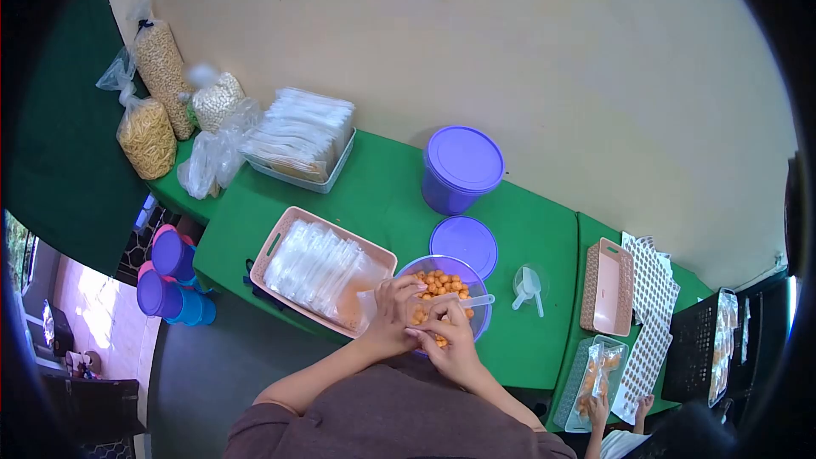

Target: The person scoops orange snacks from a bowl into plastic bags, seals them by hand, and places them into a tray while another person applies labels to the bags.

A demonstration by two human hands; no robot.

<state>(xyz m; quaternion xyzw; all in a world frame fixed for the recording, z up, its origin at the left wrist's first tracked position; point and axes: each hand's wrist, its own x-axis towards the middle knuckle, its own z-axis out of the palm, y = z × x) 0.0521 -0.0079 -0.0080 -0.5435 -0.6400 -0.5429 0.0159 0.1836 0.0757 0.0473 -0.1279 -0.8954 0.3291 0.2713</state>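
Green cloth covers the tabletop (374, 195) under a cream wall; low in the frame's center, the left hand (393, 310) and right hand (449, 336) pinch a small clear bag (422, 313) over the purple bowl of orange snack balls (442, 285). Fingers of both hands are closed on the bag's mouth. It looks thin, limp and slippery, so it is best held by its rim.

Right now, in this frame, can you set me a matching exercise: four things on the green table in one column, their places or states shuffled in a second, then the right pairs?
Things:
1. Purple tub
2. Pink tray
3. Clear bowl
4. Loose purple lid

Places or states:
A. Holds orange snack balls, under both hands
B. Lies flat between tub and bowl
C. Stands closed near the wall
D. Filled with clear plastic bags

Pairs: 1-C, 2-D, 3-A, 4-B

The left hand and the right hand work together over the bowl; what they pinch is too small to tell.
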